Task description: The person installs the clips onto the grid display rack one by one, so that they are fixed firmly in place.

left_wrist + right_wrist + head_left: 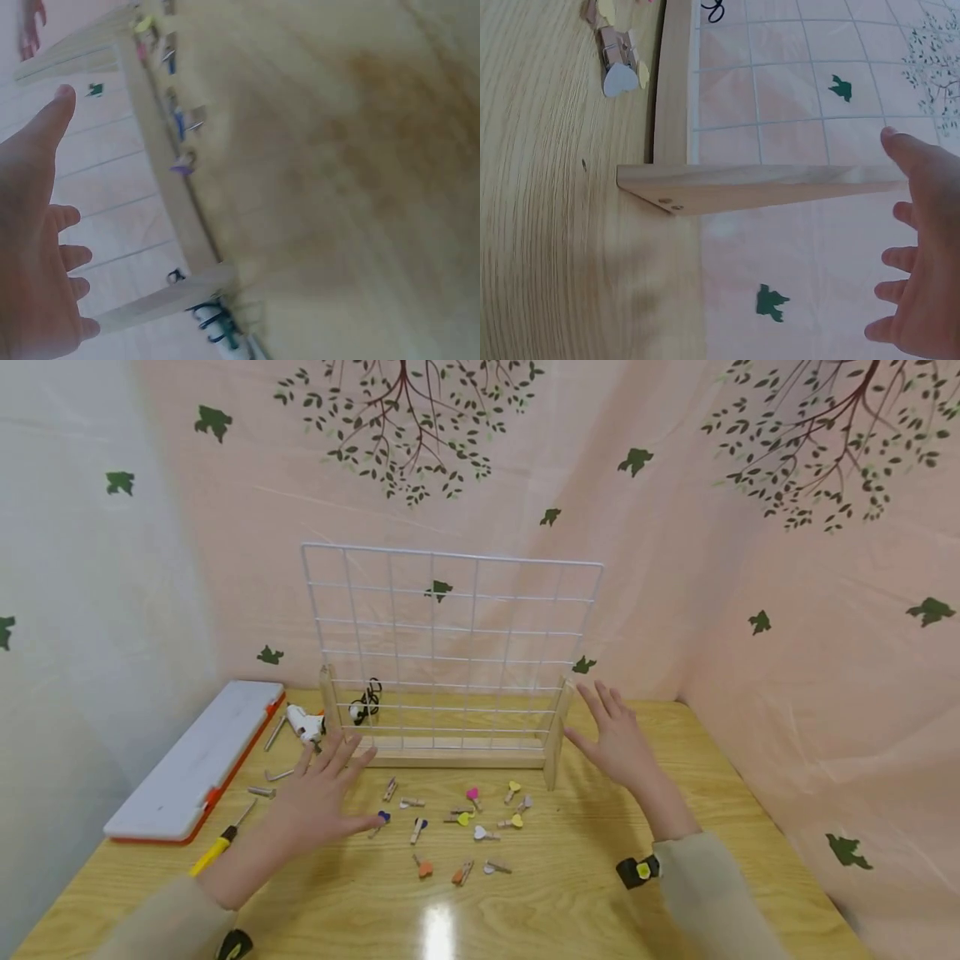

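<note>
A white wire grid (432, 610) stands upright in a wooden stand (457, 762) at the back of the table. My left hand (322, 797), fingers spread, hovers in front of the stand's left post and holds nothing. Beside the right post (556, 735), my right hand (618, 747) is raised with its fingers apart, also without anything in it. From the right wrist view, the right hand (934, 255) appears near the post's upper end; whether it touches is unclear. Several small wooden clothespins (464, 818) with coloured hearts lie scattered before the stand.
Along the left edge lies a closed white case (195, 760) with an orange rim. Near it are a glue gun (303, 722), a hex key (279, 774), a metal bolt (262, 792) and a yellow screwdriver (213, 852). A black cord (369, 700) lies behind the grid.
</note>
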`<state>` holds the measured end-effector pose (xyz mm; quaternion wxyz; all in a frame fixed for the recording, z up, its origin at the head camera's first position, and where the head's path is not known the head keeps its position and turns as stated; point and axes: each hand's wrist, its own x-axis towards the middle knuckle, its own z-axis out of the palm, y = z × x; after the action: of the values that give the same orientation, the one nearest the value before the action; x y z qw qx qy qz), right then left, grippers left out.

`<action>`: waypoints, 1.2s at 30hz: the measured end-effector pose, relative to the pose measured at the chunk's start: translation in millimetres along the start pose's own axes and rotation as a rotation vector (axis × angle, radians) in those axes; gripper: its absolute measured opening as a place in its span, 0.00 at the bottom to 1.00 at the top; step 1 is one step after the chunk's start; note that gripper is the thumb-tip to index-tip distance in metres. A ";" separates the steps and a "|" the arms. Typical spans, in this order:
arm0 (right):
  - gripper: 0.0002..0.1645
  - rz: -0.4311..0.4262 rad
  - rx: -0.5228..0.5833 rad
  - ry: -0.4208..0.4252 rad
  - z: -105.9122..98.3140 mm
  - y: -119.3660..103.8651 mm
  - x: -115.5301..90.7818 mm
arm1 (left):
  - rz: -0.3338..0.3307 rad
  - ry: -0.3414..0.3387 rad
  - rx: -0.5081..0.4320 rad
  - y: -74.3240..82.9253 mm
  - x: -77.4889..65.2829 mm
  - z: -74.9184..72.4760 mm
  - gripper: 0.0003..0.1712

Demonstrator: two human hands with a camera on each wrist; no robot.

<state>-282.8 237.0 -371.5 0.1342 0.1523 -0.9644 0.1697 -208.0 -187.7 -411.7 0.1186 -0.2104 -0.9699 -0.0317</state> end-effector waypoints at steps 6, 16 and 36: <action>0.49 0.034 0.259 -0.034 15.0 -1.1 19.3 | 0.087 -0.063 -0.074 0.9 3.6 31.7 0.56; 0.46 -0.010 0.650 0.005 33.8 -5.1 27.7 | 0.154 -0.101 -0.264 -0.5 10.1 48.2 0.32; 0.37 -0.136 0.862 -0.032 31.7 -7.5 25.2 | 0.054 -0.175 -0.624 -8.6 19.5 46.7 0.05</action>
<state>-309.9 212.4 -390.2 0.0542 0.2603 -0.7952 0.5450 -239.0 -182.5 -452.4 -0.0344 -0.2643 -0.9139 -0.3063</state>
